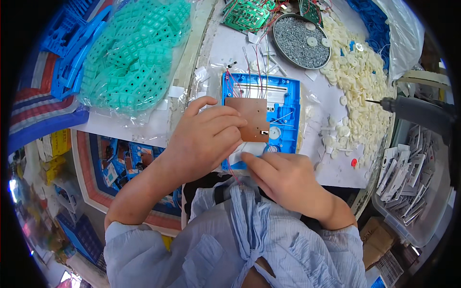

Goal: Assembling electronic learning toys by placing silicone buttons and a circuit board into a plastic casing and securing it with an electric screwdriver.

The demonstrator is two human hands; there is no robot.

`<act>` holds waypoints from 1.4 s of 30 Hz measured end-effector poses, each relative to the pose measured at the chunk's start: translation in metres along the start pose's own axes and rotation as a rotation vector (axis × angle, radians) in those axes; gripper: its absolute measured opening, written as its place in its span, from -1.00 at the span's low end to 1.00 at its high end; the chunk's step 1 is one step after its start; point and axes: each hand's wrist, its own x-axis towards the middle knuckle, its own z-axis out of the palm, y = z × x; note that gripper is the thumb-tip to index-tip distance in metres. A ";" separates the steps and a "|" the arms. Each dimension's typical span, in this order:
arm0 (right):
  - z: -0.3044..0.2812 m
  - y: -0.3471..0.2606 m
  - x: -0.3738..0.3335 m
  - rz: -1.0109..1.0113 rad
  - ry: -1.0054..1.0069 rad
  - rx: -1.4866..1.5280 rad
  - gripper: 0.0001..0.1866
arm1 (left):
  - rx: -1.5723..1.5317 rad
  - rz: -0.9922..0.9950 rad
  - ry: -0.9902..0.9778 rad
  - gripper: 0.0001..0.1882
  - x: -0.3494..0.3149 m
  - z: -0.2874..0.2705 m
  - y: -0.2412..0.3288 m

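A blue plastic casing (295, 110) lies open in front of me on the table, with a metallic strip, white parts and thin wires inside. Over its left part is a brown circuit board (247, 115) with a small switch-like part at its lower right corner. My left hand (199, 137) grips the board's left edge, fingers bent over its face. Just below the board, my right hand (290, 180) has its fingertips closed on a white flat piece (250, 149) inside the casing's near part. The thumb of my right hand is mostly hidden. Red wires run from the casing's top and near edge.
A bag of green rubber keypads (137, 57) lies at left. Behind the casing stand a round tray of screws (295, 41) and green circuit boards (247, 17). Cream discs (357, 91) pile at right, near a dark power screwdriver (413, 111). A bin (410, 216) holds white parts.
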 end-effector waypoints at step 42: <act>-0.020 0.015 0.002 0.011 -0.031 -0.134 -0.67 | 0.325 0.055 -0.097 -0.91 0.001 -0.004 0.020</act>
